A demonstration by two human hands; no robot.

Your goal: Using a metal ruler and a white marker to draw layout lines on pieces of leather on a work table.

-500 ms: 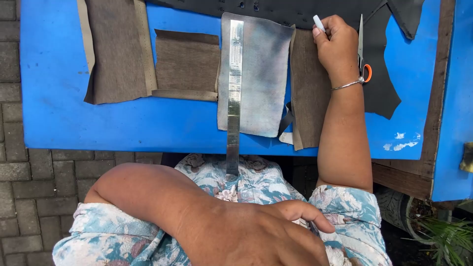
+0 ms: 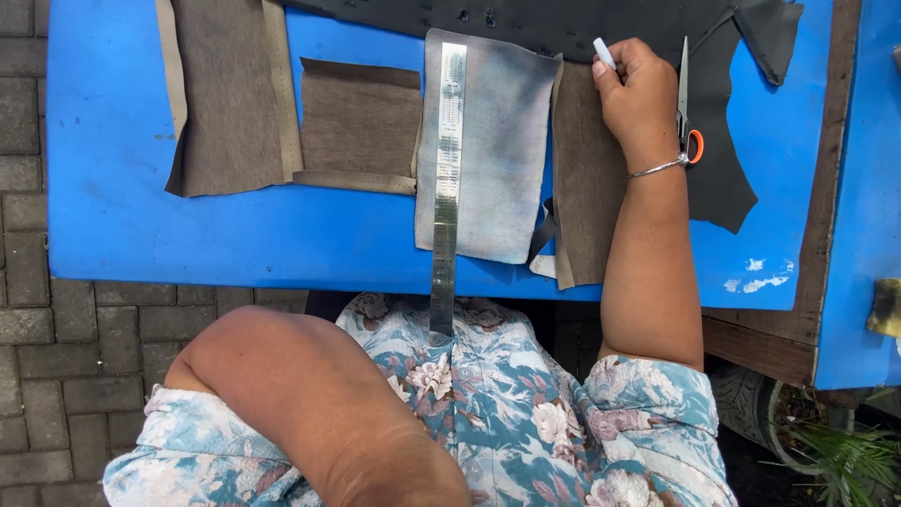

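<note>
Right hand (image 2: 643, 99) rests on the brown cloth (image 2: 587, 188) at the far side of the blue tabletop (image 2: 113, 225). Its fingers are curled shut around a white chalk (image 2: 604, 53), and the chalk tip pokes out toward the far edge.

I can see my left arm low in the picture, bent across my lap, but the left hand is cut off by the bottom edge. I cannot tell if it is open or closed.

My ruler (image 2: 448, 178) lies just to the left of the right hand. It is long and thin, and it runs straight from the far side toward my body, hanging over the near edge of the tabletop. It sits on top of a grey sheet (image 2: 507, 150). The right hand is the nearer one to it.

Scissors (image 2: 685, 103) lie just beside the right hand on its other side, on black cloth (image 2: 732, 178).
</note>
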